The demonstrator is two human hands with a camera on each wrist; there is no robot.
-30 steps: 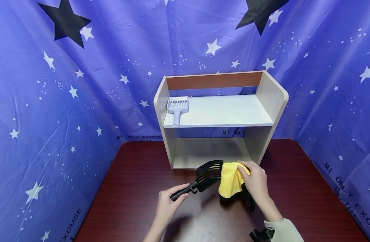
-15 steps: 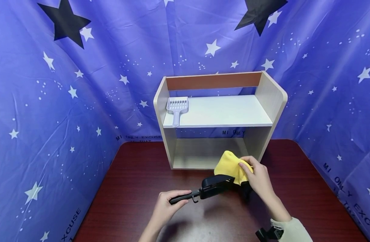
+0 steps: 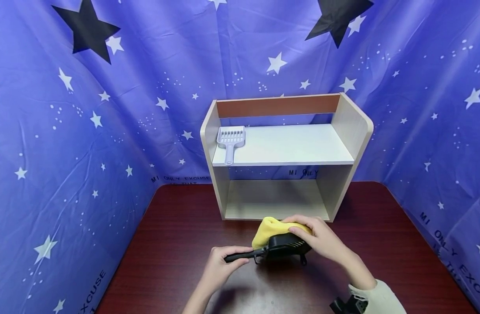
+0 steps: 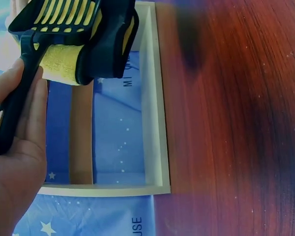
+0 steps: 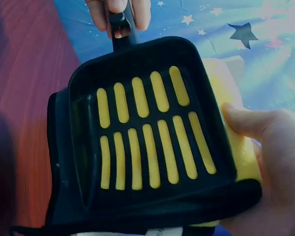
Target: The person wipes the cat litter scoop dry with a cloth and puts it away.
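The place looked like a makeshift booth: blue star-printed curtains (image 3: 165, 56) enclosed a reddish-brown table (image 3: 177, 235) where a small shelf unit (image 3: 291, 146) stood.

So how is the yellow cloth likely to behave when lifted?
Probably floppy: the yellow cloth curves and folds behind the black scoop. It likely won't slip easily, as its surface looks fuzzy in the left wrist view.

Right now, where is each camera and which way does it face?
Head: on the head, facing forward and down at black litter scoop, yellow cloth and shelf unit; left hand and right hand show.
Left wrist: on that wrist, facing the scoop, shelf unit beyond; left hand shows.
Right wrist: on that wrist, looking into the scoop; both hands partly show.
Shared: both wrist views show yellow cloth through scoop slots.
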